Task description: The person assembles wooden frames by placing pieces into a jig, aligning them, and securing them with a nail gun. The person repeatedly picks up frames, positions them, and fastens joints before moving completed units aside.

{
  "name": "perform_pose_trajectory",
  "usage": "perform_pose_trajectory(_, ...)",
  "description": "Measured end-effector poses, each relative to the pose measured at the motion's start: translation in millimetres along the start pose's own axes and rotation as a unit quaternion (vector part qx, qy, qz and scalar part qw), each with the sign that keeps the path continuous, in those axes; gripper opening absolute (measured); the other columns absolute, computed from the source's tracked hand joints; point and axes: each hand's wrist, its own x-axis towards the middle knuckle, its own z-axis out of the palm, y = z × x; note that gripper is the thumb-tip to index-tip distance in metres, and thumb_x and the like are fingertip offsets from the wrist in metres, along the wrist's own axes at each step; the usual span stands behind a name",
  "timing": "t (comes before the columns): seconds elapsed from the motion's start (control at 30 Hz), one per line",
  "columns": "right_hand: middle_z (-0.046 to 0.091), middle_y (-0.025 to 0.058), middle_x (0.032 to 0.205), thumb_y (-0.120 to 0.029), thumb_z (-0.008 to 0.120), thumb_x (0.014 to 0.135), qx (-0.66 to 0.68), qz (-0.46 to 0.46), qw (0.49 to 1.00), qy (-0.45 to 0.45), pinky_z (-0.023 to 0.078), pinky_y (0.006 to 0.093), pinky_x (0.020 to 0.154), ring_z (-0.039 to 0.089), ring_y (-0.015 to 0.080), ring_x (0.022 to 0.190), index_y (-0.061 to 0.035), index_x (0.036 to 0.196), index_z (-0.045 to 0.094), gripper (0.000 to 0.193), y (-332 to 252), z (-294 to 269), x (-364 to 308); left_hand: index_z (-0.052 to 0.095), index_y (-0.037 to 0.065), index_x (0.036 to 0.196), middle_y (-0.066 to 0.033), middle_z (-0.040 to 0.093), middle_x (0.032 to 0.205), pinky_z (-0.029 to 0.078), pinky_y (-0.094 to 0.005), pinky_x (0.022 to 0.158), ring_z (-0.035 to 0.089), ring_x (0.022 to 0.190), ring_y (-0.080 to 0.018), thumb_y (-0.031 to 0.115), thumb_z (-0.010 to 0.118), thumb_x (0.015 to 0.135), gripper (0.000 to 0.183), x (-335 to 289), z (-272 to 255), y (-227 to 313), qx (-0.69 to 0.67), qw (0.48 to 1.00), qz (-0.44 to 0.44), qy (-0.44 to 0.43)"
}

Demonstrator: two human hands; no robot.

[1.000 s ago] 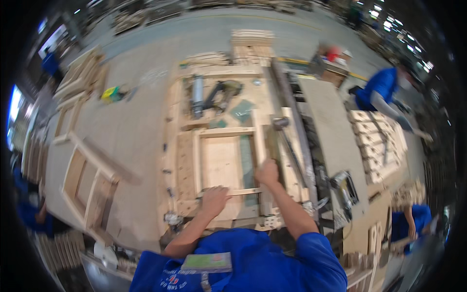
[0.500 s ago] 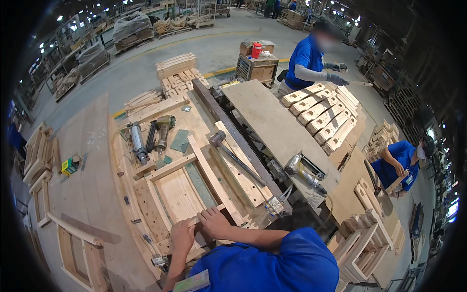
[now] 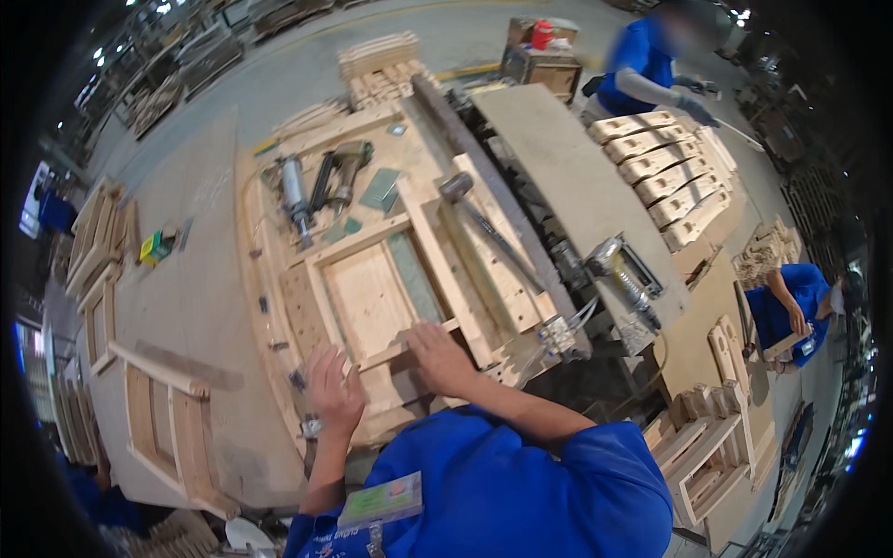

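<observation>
A rectangular wooden frame (image 3: 372,299) lies flat on the workbench (image 3: 270,279) in front of me. My right hand (image 3: 437,355) rests on the frame's near rail, fingers spread over the wood. My left hand (image 3: 335,391) sits at the bench's near edge by the frame's left corner, fingers apart, holding nothing I can see. A long-handled mallet (image 3: 484,228) lies to the right of the frame. Two nail guns (image 3: 316,181) lie beyond it at the far end of the bench.
A wooden chair frame (image 3: 167,409) stands at the left. Stacked curved wooden parts (image 3: 665,177) lie on a table at the right, where a person in blue (image 3: 651,70) works. Another person in blue (image 3: 791,307) crouches at far right. A clamping machine (image 3: 623,274) sits beside the bench.
The view has swung and tilted. My right hand has come from the frame's right side to its near rail, close to my left hand.
</observation>
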Motion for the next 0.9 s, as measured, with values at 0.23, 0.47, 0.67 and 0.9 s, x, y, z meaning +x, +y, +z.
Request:
perform_pose_trajectory(0.23, 0.057, 0.0292, 0.145, -0.013, 0.078, 0.086, -0.012, 0.172, 0.972, 0.160, 0.039, 0.0564, 0.120, 0.051, 0.0487, 0.139, 0.0036, 0.143, 0.057, 0.062, 13, -100, -78, 0.073, 0.002, 0.111, -0.0166, 0.074, 0.114, 0.053, -0.0489, 0.102, 0.067, 0.116, -0.0392, 0.007, 0.076, 0.092, 0.020, 31, 68, 8, -0.116, 0.986, -0.104, -0.057)
perform_pose_trajectory(0.47, 0.060, 0.0278, 0.138, -0.015, 0.074, 0.093, -0.067, 0.334, 0.911, 0.232, 0.041, 0.0575, 0.115, 0.055, 0.0514, 0.131, 0.0030, 0.146, 0.054, 0.060, 74, -142, -144, 0.075, 0.006, 0.104, -0.0129, 0.074, 0.108, 0.051, -0.0486, 0.095, 0.068, 0.105, -0.0345, 0.021, 0.075, 0.096, 0.017, 42, 127, -3, -0.076, 0.983, -0.117, -0.115)
perform_pose_trajectory(0.67, 0.059, 0.0254, 0.140, -0.027, 0.072, 0.097, -0.193, 0.291, 0.901, 0.255, 0.037, 0.0571, 0.119, 0.051, 0.0481, 0.137, 0.0019, 0.150, 0.052, 0.064, 90, -130, -95, 0.077, 0.008, 0.102, -0.0083, 0.073, 0.109, 0.049, -0.0471, 0.098, 0.066, 0.109, -0.0303, 0.025, 0.070, 0.098, 0.018, 46, 132, -2, -0.034, 0.981, -0.117, -0.151)
perform_pose_trajectory(0.9, 0.057, 0.0266, 0.143, -0.027, 0.072, 0.096, -0.187, 0.277, 0.921, 0.202, 0.036, 0.0589, 0.120, 0.050, 0.0480, 0.139, 0.0014, 0.146, 0.055, 0.060, 62, -125, -83, 0.077, 0.009, 0.101, -0.0075, 0.073, 0.110, 0.048, -0.0477, 0.099, 0.066, 0.109, -0.0303, 0.024, 0.069, 0.098, 0.018, 40, 133, -3, -0.026, 0.979, -0.133, -0.150)
